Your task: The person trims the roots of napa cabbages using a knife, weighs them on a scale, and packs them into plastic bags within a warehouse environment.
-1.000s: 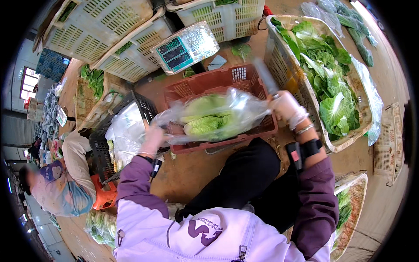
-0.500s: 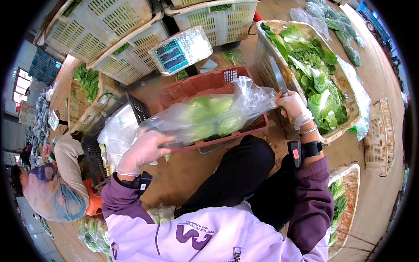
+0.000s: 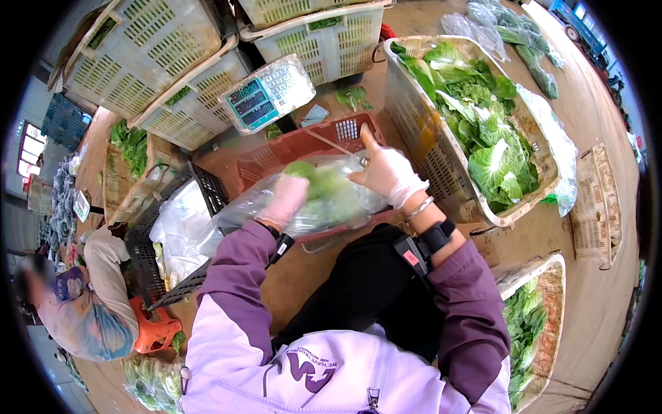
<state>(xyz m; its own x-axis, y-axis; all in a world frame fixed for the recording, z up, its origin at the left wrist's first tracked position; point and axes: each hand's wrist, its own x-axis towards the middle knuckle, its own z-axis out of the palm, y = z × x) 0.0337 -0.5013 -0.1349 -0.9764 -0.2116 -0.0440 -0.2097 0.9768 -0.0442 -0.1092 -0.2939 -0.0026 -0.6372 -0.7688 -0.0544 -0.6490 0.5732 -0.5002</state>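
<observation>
A clear plastic bag [image 3: 241, 207] with a pale green leafy vegetable [image 3: 331, 196] inside lies across the red-brown crate [image 3: 348, 127] before me. My left hand [image 3: 286, 196], in a thin glove, is closed at the bag's left part, against the greens; its fingertips are partly hidden. My right hand [image 3: 389, 172], also gloved, is over the bag's right end, thumb and one finger stretched apart. A thin knife [image 3: 329, 143], seen nearly edge-on and blurred, runs from this hand to the upper left over the crate; the rest of its grip is hidden.
A digital scale [image 3: 269, 93] stands beyond the crate. At right is a large crate [image 3: 414, 117] of leafy greens; at left, a black crate [image 3: 148, 252] holds plastic bags. Stacked pale crates [image 3: 145, 52] rise at the back left. A person [image 3: 96, 310] sits at far left.
My left hand has moved right and up onto the bagged greens. My right hand has moved left from the bag's end, and the knife has swung from upright to pointing left.
</observation>
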